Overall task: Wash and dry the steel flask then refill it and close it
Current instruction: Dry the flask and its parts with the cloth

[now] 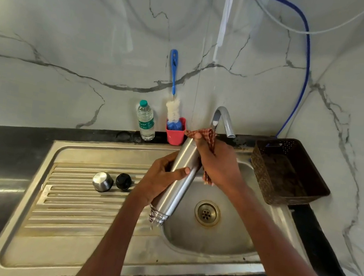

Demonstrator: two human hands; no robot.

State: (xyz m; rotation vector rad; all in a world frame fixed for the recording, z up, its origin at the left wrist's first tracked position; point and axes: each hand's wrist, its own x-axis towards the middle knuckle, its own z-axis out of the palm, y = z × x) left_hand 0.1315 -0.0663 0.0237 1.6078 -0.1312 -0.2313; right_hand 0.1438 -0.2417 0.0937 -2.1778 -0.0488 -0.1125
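Upside-down, the steel flask gleams, open threaded mouth lowest

The cylindrical brushed-steel flask tilts over the sink basin, open threaded mouth pointing near-left and down, base far-right. Its rounded steel cup and black stopper rest left on the drainboard.

Left hand grips; right hand fingers curled.
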